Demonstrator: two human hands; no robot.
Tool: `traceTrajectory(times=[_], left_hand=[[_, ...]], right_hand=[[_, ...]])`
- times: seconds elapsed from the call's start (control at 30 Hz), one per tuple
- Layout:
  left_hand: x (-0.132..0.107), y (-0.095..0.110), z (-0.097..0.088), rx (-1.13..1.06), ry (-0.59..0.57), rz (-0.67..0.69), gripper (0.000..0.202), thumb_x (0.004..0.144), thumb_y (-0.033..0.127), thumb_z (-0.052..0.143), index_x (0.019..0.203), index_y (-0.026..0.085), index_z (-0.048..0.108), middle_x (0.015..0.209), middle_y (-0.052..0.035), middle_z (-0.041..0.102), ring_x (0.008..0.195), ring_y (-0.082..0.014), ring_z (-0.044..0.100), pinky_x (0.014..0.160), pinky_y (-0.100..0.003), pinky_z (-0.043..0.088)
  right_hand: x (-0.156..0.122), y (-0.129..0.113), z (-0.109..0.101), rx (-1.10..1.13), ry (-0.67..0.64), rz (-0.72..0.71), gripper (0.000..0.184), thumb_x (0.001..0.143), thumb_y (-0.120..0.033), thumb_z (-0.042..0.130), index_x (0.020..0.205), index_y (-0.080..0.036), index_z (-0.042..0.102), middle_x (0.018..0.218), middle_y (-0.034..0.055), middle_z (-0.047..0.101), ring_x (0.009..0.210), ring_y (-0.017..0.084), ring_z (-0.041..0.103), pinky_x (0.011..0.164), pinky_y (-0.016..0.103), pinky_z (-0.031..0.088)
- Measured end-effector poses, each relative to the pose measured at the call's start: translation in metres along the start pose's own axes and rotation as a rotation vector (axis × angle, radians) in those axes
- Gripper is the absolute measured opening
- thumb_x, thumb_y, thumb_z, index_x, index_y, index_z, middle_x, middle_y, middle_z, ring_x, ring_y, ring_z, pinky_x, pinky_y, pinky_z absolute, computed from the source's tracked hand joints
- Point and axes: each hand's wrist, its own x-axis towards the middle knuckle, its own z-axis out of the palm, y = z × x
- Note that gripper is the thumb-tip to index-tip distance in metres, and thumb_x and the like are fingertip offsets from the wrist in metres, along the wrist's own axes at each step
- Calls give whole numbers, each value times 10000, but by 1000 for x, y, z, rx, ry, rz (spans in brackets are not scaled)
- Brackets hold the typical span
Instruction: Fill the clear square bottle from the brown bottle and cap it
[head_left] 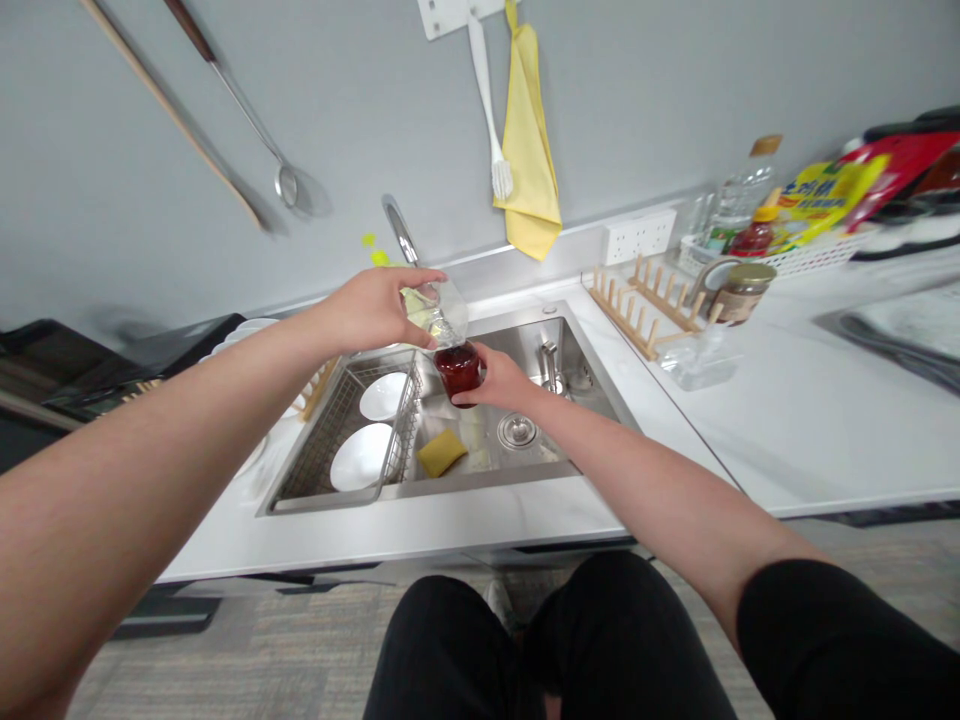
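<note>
Clear container (pixel 452 312) is gripped by left hand (pixel 379 310), just above dark-red cup (pixel 459 372) gripped by right hand (pixel 499 378), centre of frame. Both are held over sink (pixel 495 480), presumably so drips get caught. Cup's contents can't be told. White bowls (pixel 365 457) are held in wire basket (pixel 411 410), left of centre, likely for draining.
</note>
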Motion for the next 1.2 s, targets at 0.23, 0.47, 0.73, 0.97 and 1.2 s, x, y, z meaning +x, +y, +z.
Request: traceTrajectory(times=[0.23,0.47,0.73,0.97,1.2], left_hand=[[1,-2,1,8,-5,-10,1061,561,369,1095,1573,268,792,1342,-89,848,1055,-309,752,922,-355,536],[2,-5,2,-15,13,3,1029,540,354,1117,1523,266,826,1293,-94,860,1012,-306,748,895,-361,543],[0,-8,4,24,-12,5,1067,604,401,1092,1604,247,756,1377,-99,834,1118,-317,761,1052,-383,553],[-5,-17,9,13,14,7,1028,635,366,1084,1599,242,749,1358,-97,828,1090,-292,755,1113,-437,561],[-6,-34,17,-90,47,6,962,594,253,1132,1496,219,802,1239,-79,815,979,-261,737,1025,-460,602]], right_hand=[[0,0,1,-8,-3,-12,898,668,-395,1086,1483,-257,736,1388,98,859,1289,405,821,1178,596,632],[0,1,0,0,-13,4,904,660,-388,1087,1488,-279,742,1388,81,862,1297,402,818,1189,586,635],[1,3,1,-21,-14,-12,910,662,-403,1090,1492,-263,743,1391,91,859,1283,410,815,1174,602,634],[1,6,3,-40,-17,-7,918,654,-367,1099,1495,-261,746,1358,78,865,1235,401,824,1136,590,657],[0,9,4,-51,-36,-4,956,655,-391,1107,1521,-238,733,1368,98,862,1256,410,819,1140,614,649]])
